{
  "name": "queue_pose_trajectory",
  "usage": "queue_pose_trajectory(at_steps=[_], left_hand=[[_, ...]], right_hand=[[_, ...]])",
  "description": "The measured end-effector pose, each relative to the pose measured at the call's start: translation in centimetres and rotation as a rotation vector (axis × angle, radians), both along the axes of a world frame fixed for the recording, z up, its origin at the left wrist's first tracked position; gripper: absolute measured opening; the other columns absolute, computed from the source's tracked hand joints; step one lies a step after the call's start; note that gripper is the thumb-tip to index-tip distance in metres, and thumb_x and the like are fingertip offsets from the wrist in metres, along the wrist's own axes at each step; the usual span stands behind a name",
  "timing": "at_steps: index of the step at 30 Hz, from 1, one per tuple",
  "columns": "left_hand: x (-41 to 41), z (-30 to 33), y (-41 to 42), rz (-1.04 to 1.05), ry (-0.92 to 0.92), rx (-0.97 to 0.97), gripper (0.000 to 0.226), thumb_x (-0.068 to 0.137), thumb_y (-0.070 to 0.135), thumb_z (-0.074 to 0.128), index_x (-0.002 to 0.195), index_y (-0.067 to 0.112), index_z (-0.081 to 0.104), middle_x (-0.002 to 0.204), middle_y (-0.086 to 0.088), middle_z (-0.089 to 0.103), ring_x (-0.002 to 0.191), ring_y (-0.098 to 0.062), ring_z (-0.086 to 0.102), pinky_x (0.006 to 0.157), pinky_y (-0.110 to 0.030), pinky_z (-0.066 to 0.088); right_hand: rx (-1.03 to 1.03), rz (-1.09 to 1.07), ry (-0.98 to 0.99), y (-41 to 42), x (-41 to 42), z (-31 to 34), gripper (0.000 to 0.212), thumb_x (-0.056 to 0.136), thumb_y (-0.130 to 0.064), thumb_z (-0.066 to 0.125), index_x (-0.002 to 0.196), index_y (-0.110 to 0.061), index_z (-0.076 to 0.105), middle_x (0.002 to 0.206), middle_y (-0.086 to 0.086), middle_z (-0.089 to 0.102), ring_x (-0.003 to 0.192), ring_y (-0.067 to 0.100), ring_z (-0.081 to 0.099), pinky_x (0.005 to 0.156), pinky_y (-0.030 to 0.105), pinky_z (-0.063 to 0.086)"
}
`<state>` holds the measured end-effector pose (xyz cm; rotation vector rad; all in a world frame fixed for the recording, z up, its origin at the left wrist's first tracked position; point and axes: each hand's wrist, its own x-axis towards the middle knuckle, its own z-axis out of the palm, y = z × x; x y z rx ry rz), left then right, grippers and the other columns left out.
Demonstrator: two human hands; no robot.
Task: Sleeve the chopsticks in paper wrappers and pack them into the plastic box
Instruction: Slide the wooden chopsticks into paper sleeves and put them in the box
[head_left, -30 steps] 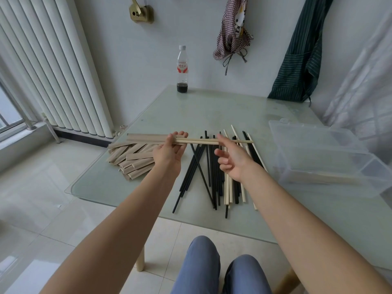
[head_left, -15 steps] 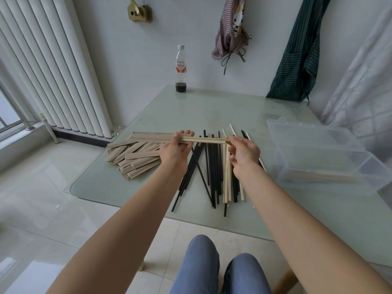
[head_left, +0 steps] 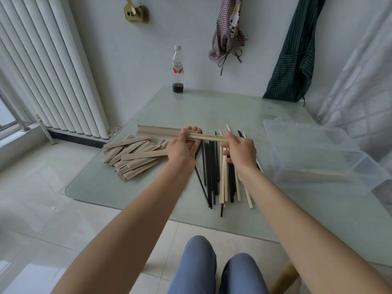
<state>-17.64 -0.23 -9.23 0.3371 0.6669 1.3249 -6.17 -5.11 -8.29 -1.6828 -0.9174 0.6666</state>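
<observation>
**Chopsticks going into a wrapper over the glass table**

Glass covered the table (head_left: 212, 107) that filled the middle of the frame, with a white radiator (head_left: 53, 66) at the upper left and a nearly empty bottle (head_left: 177, 70) standing at the table's far edge. Our left hand (head_left: 182, 146) was closed around the mouth of a paper wrapper (head_left: 158, 131), which stuck out level toward the left. Our right hand (head_left: 240, 151) pinched the end of a pair of pale chopsticks (head_left: 209, 137) between thumb and fingertips; the pair ran sideways from that hand into the left hand's grip, where its tips met the wrapper (how far inside they reached, we could not tell). Below the left hand, at centre left, lay a heap of empty wrappers (head_left: 133, 160). Under and between both hands, loose chopsticks (head_left: 220, 172), black and pale mixed, lay on the glass pointing toward us. At the right of the frame sat the clear plastic box (head_left: 318, 153) with its lid open, and something long and pale showed through its front wall.
</observation>
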Motion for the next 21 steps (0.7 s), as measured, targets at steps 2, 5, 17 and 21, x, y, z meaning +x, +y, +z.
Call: queue_pose_trajectory(at_steps=[2,5,17,21], left_hand=[[-0.1,0.2,-0.1,-0.028,0.02,0.025,0.022,0.1,0.016,0.042,0.099,0.0,0.057,0.094,-0.012,0.065,0.084,-0.021,0.066,0.083,-0.031,0.055],[-0.1,0.5,-0.5,-0.09,0.067,0.079,0.021,0.099,0.016,0.043,0.096,0.002,0.058,0.093,-0.012,0.065,0.087,-0.021,0.065,0.085,-0.031,0.054],[8.5,2.2,-3.7,-0.28,0.186,0.106,0.019,0.095,0.013,0.052,0.105,0.0,0.061,0.103,-0.017,0.065,0.084,-0.019,0.066,0.068,-0.019,0.058],[11.7,2.6,-4.3,-0.254,0.208,0.074,0.035,0.094,0.014,0.055,0.125,0.002,0.045,0.102,-0.017,0.069,0.087,-0.024,0.07,0.075,-0.027,0.058]], right_hand=[[-0.079,0.083,-0.223,-0.1,0.4,0.0,0.026,0.095,-0.029,0.05,0.097,-0.01,0.067,0.079,0.005,0.061,0.072,0.019,0.056,0.063,0.03,0.054],[-0.256,0.093,-0.721,-0.4,1.3,-0.1,0.036,0.092,-0.033,0.055,0.12,-0.01,0.056,0.12,0.009,0.053,0.115,0.027,0.043,0.085,0.031,0.043],[-0.086,0.063,-1.117,-4.8,8.0,2.0,0.017,0.096,-0.016,0.05,0.108,-0.013,0.062,0.099,0.005,0.063,0.091,0.026,0.057,0.07,0.034,0.045],[-0.154,0.001,-1.182,-6.7,13.2,2.7,0.016,0.094,-0.018,0.053,0.104,-0.015,0.066,0.095,0.005,0.064,0.085,0.026,0.058,0.071,0.032,0.041]])
